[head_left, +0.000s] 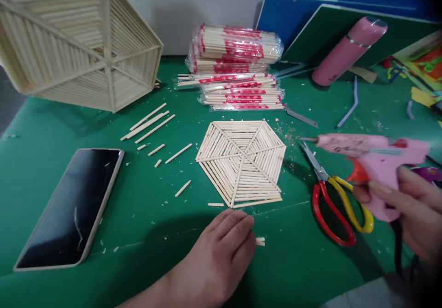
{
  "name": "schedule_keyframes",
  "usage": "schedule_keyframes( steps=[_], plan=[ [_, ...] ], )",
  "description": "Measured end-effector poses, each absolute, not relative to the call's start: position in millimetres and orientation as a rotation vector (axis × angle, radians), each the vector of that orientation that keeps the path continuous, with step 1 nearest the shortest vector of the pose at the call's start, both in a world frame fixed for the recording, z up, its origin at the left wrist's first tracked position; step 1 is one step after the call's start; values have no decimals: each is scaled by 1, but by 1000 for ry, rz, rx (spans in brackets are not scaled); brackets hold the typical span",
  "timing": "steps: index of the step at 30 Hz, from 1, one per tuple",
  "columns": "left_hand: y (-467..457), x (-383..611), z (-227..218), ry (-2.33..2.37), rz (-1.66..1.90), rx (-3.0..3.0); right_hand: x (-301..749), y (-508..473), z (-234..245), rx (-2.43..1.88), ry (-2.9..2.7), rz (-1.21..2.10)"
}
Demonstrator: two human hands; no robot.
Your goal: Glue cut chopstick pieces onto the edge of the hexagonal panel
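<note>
My right hand (410, 206) grips a pink glue gun (373, 156) at the right, its nozzle pointing left above the scissors. My left hand (221, 252) rests low on the green table, fingers curled together over a short wooden stick piece (260, 241) that pokes out at the fingertips. Just beyond it lies a flat hexagon made of wooden sticks (241, 160), with a loose stick (216, 204) by its near edge.
Red and yellow scissors (331, 202) lie right of the hexagon. A phone (72, 206) lies at the left, cut stick pieces (152, 124) beside it. A large stick-built hexagon frame (76, 41), packs of chopsticks (238, 64), a pink flask (348, 50) and boards (311, 22) stand behind.
</note>
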State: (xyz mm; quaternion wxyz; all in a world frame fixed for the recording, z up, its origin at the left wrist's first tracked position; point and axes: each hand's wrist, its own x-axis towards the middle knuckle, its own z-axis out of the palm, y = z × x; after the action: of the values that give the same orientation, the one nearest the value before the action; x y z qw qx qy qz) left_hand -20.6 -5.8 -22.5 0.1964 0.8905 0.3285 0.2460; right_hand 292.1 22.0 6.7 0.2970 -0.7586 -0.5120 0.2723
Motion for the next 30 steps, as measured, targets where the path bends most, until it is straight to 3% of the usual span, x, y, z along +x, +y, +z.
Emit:
schedule_keyframes(
  steps=[3, 6, 22, 30],
  plan=[
    [-10, -19, -27, 904, 608, 2541, 265, 12, 13, -1844, -1377, 1160],
    [-12, -18, -33, 911, 627, 2552, 253, -1, 12, -1833, -1580, 1280],
    [-17, -16, -41, 1092, 830, 2532, 226, -17, 8, -1794, -2201, 1163],
    [-14, -16, -30, 1095, 700, 2587, 225, -6, 11, -1706, -2264, 1166]
  ],
)
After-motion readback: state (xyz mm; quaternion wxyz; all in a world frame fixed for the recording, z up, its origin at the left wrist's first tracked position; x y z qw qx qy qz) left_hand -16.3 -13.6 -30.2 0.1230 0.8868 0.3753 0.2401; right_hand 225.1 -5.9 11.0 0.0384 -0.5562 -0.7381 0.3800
